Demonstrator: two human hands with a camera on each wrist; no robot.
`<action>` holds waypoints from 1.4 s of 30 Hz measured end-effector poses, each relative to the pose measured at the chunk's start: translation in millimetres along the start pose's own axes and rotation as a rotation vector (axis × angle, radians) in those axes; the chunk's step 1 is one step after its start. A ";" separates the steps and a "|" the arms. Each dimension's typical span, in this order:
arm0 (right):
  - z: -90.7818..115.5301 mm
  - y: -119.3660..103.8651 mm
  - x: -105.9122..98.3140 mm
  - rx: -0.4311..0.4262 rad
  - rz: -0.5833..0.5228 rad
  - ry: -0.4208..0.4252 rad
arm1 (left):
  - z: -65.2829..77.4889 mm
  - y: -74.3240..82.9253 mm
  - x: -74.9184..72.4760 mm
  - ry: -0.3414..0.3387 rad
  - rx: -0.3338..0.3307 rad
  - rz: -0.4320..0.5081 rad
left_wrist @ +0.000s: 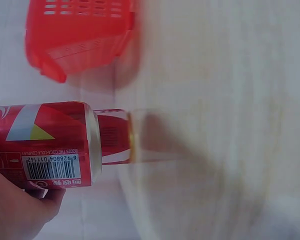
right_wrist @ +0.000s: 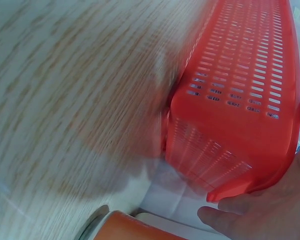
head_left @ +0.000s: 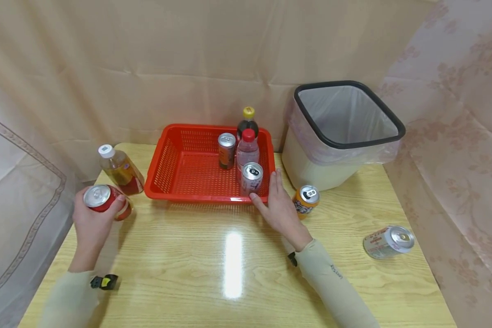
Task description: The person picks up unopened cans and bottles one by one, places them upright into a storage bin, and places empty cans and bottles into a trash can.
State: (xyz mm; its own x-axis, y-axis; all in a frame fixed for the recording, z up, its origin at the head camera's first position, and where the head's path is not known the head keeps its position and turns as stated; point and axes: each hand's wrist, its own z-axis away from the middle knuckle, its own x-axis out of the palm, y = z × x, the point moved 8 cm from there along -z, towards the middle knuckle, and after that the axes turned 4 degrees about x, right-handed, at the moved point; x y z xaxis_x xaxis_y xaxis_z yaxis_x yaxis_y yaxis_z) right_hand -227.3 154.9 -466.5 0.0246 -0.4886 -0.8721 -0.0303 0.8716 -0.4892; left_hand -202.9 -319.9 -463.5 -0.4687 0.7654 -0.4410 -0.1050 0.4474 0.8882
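My left hand [head_left: 91, 225] grips a red Coca-Cola can [head_left: 106, 203] upright at the table's left side, thumb and fingers around its body. In the left wrist view, the base of the can [left_wrist: 50, 145] hangs over the table. Behind it stands a white-capped bottle [head_left: 123, 171] with amber drink. My right hand [head_left: 281, 207] rests at the front right corner of a red plastic basket [head_left: 197, 198], its fingers straight along the side and thumb at the front rim. Inside, toward the right, stand a silver-topped can [head_left: 252, 178], a red-capped clear bottle [head_left: 247, 152], a dark slim can [head_left: 226, 152] and a yellow-capped bottle [head_left: 248, 120].
A lined waste bin [head_left: 324, 168] with a black rim stands at the back right. An orange can [head_left: 305, 202] is just right of my right hand. Near the table's right edge is a pale can [head_left: 387, 243]. Curtains hang behind the table.
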 end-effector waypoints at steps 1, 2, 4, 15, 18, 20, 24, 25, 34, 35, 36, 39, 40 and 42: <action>0.1 0.2 0.1 0.002 -0.001 0.000 | -0.1 2.4 -1.6 0.005 0.005 0.010; 0.2 0.3 0.2 0.003 -0.001 -0.002 | 0.2 5.0 -3.4 0.012 0.011 0.022; 0.4 0.5 0.3 0.005 -0.002 -0.003 | 1.4 9.2 -6.2 0.019 0.013 0.038; -0.9 -0.6 0.7 -0.010 -0.004 0.009 | 13.7 33.2 -14.5 0.033 0.054 0.104; -1.1 -1.0 1.1 -0.008 -0.006 0.007 | 16.8 41.0 -16.0 0.030 0.076 0.108; -1.2 -1.1 1.5 -0.007 -0.007 0.004 | 18.7 47.3 -16.8 0.032 0.095 0.110; -0.8 -0.3 1.3 -0.004 -0.011 0.003 | 22.1 63.3 -17.3 0.039 0.153 0.113; -0.6 -0.2 1.0 -0.005 -0.010 0.004 | 22.7 67.4 -17.0 0.040 0.170 0.114; 0.5 0.1 0.2 -0.008 -0.011 0.005 | 28.6 106.4 -6.0 0.014 0.363 0.271; 0.5 0.2 0.3 -0.009 -0.009 0.005 | 29.1 110.7 -4.3 0.007 0.386 0.288; 0.4 0.2 0.4 -0.009 -0.006 0.006 | 29.7 114.7 -2.4 0.000 0.404 0.303; 0.3 0.5 0.8 -0.007 -0.004 0.006 | 31.0 126.6 4.7 -0.035 0.460 0.350; 0.2 0.9 0.8 -0.005 -0.002 0.006 | 31.3 130.5 7.3 -0.049 0.477 0.378; 0.1 1.0 0.6 -0.004 -0.004 0.007 | 31.8 137.8 13.4 -0.087 0.511 0.441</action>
State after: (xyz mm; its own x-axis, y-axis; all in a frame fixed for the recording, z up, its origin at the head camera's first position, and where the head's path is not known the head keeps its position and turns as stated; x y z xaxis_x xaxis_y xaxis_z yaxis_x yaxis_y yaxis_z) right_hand -227.2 155.5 -467.6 0.0180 -0.4925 -0.8701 -0.0338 0.8695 -0.4928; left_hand -195.7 -233.3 -351.1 -0.2982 0.9512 -0.0797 0.5168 0.2310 0.8243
